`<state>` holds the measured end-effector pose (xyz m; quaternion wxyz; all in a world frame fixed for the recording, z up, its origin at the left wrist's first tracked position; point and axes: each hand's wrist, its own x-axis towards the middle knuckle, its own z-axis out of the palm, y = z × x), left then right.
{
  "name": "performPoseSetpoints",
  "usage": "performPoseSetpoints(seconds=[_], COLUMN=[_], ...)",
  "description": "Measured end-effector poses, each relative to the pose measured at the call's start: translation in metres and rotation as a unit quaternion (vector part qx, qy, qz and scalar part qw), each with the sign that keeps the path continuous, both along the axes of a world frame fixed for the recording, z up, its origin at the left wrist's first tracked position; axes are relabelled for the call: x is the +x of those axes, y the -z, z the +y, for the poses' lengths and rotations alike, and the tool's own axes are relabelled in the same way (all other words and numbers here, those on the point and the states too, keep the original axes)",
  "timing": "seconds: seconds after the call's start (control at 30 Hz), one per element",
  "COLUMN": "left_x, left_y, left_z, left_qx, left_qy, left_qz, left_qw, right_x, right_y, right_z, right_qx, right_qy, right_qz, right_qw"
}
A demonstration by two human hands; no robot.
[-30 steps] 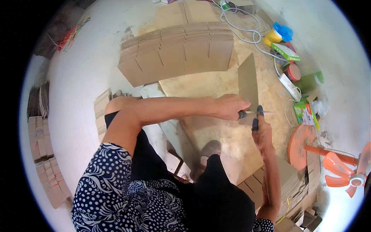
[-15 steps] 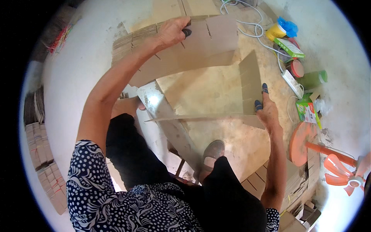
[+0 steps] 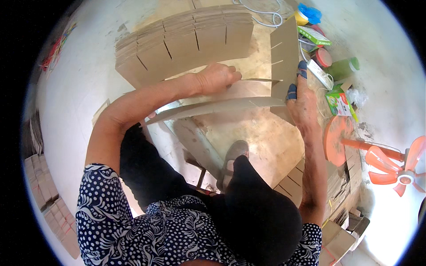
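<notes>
My right hand (image 3: 304, 99) grips a slotted cardboard divider (image 3: 284, 48) standing on edge, with dark covers on two fingertips. One long cardboard strip (image 3: 217, 107) crosses that divider near its lower end and reaches left, bowing slightly. Behind it, my left hand (image 3: 219, 79) has its fingers curled over a second cardboard strip (image 3: 259, 88), whose right end meets the divider at a slot. Much of this second strip is hidden by my left hand and forearm. Beyond my left hand stands a thick stack of slotted cardboard strips (image 3: 186, 42).
Along the right lie a white power strip (image 3: 319, 73), a green jar (image 3: 344, 68), a green-and-white box (image 3: 338, 103) and a red-lidded container (image 3: 323, 57). An orange fan (image 3: 397, 166) stands further right. Beneath the strips is a narrow board (image 3: 195, 137) beside my shoe (image 3: 235, 155).
My left hand has come from the far stack toward the divider, bringing a strip with it. The divider in my right hand has shifted up and slightly left.
</notes>
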<state>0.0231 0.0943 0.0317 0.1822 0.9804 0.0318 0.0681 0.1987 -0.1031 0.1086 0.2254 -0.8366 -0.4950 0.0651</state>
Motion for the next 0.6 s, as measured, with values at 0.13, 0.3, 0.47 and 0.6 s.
performPoseSetpoints(seconds=[0.13,0.3,0.47,0.6], left_x=[0.009,0.029,0.065,0.082], left_y=[0.005,0.002,-0.010,-0.019], left_z=[-0.010,-0.019,-0.042,-0.055], left_qx=[0.024,-0.016,-0.064,-0.086], left_qy=[-0.017,-0.020,-0.007,-0.003], left_qz=[-0.016,-0.025,-0.061,-0.051], left_qw=[0.999,0.999,0.996,0.995], right_x=[-0.001,0.000,-0.004,-0.003], right_y=[-0.007,-0.010,-0.008,-0.007], right_z=[-0.007,-0.015,-0.021,-0.018], right_qx=[0.020,0.047,0.026,-0.009], right_qy=[-0.013,-0.036,-0.047,0.033], right_qz=[-0.005,-0.022,-0.014,-0.036], right_qw=[1.000,0.998,0.998,0.999])
